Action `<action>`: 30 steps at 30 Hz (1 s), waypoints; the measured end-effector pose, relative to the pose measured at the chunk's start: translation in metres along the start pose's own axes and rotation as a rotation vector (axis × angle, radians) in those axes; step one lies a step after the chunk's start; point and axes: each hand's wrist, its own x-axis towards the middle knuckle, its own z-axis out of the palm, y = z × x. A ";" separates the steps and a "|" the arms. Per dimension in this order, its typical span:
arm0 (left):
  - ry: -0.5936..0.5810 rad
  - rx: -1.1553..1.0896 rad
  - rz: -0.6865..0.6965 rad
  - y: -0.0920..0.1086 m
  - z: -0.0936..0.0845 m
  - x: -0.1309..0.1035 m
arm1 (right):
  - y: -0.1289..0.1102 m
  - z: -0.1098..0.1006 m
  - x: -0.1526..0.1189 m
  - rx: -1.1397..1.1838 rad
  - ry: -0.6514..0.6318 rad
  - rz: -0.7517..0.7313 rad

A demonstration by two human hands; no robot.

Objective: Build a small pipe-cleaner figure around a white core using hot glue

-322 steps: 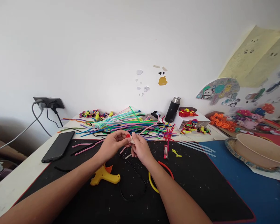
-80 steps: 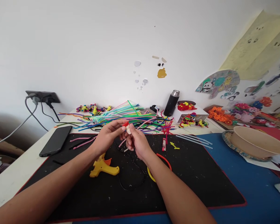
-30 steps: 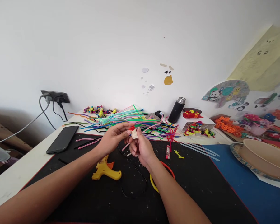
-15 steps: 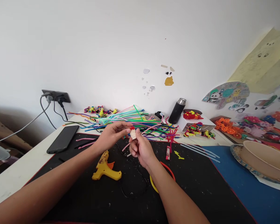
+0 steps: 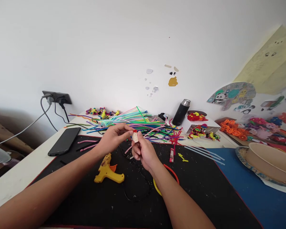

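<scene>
Between my two hands is a small cream-coloured fuzzy piece [image 5: 135,137] with a red bit at its top, seemingly wound from pipe cleaner. My left hand [image 5: 115,137] pinches it from the left with thumb and fingertips. From the right, my right hand [image 5: 145,151] grips it between thumb and curled fingers. The fingers partly cover the piece. Below my left wrist, a yellow glue gun [image 5: 108,171] lies on the black mat [image 5: 105,206]. A red and yellow ring [image 5: 173,173] is partly hidden under my right forearm.
Many coloured pipe cleaners [image 5: 124,121] are heaped along the wall. A phone [image 5: 64,141] lies at left. A black flask [image 5: 181,113] stands behind, near glue sticks [image 5: 205,155], yellow scraps [image 5: 183,157] and a beige bowl [image 5: 271,162] at right.
The cream piece has tilted and shifted very slightly left in my fingers. Both hands keep their grip, and the things on the table have not moved.
</scene>
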 end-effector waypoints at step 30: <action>-0.131 -0.305 -0.144 -0.024 0.007 0.000 | 0.000 -0.001 0.002 0.048 0.028 0.015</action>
